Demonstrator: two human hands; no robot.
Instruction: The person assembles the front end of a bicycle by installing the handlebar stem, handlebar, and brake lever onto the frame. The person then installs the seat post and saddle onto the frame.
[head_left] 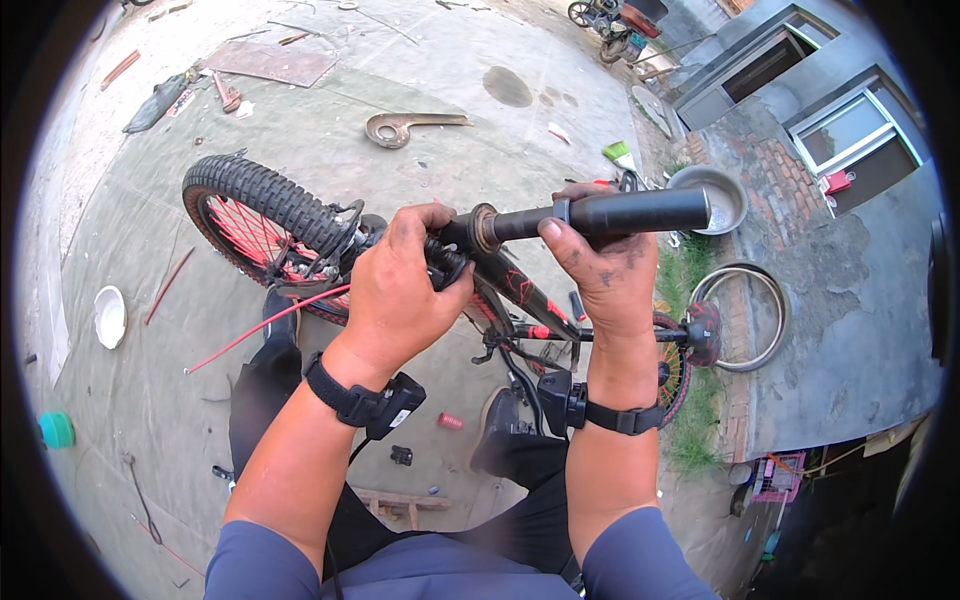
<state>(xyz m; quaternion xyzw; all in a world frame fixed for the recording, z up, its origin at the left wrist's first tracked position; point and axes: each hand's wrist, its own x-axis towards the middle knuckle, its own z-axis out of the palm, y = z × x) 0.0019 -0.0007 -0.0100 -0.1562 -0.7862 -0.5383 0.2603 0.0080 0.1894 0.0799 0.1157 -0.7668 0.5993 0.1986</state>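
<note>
A black bicycle with red markings on its frame [520, 287] stands tilted between my legs, its knobby front wheel [275, 210] with red spokes at the left. My left hand [395, 285] is closed around the top of the front fork, next to the head of the frame. A round metal bearing ring [485, 228] sits just right of it. From there a black tube [655, 211] runs out to the right. My right hand [612, 270], its fingers smudged dark, grips this tube from below, at a thin collar [562, 210]. Its far fingers are partly hidden.
A red cable [265, 328] sticks out left of the wheel. The saddle [704, 333] is at the right, before a bare rim [775, 320] and metal basin [725, 195] by the wall. A curved chain guard [405, 127], white bowl [110, 317] and small red cylinder [450, 421] lie around.
</note>
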